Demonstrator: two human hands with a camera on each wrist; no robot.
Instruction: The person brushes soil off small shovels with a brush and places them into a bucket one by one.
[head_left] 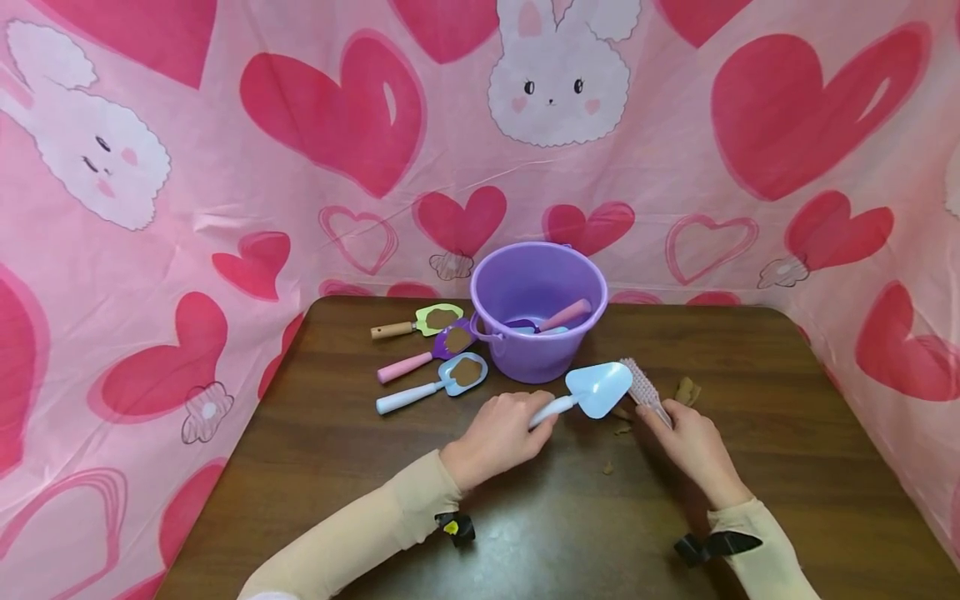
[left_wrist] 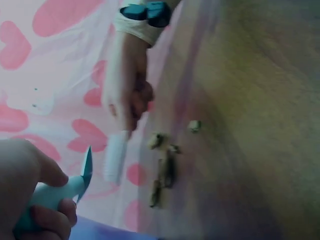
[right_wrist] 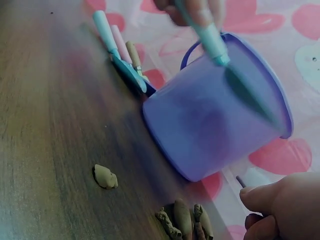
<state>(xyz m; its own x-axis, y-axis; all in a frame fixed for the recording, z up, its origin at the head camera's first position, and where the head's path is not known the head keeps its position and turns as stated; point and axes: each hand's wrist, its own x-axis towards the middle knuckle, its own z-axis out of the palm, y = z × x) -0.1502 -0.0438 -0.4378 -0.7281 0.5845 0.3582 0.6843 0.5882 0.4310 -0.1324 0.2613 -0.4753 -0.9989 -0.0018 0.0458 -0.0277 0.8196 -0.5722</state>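
Observation:
My left hand [head_left: 506, 432] grips the pale handle of a small light-blue trowel [head_left: 603, 385], its blade pointing right. In my right hand [head_left: 699, 450] is a pale brush [head_left: 642, 388], pinched by the handle, its bristle head close beside the blade's tip in the head view. The left wrist view has the brush [left_wrist: 116, 159] blurred, apart from the trowel [left_wrist: 86, 172]. Brown clay-like lumps [head_left: 687, 392] lie on the table just past the brush, and a small crumb [head_left: 608, 468] sits nearer me.
A purple bucket [head_left: 534, 358] stands behind the hands, with a pink-handled tool [head_left: 567, 315] inside. Left of it lie three trowels, green [head_left: 450, 312], purple [head_left: 442, 347] and light blue [head_left: 405, 397], brown material on their blades. Pink patterned cloth [head_left: 450, 150] hangs around the table.

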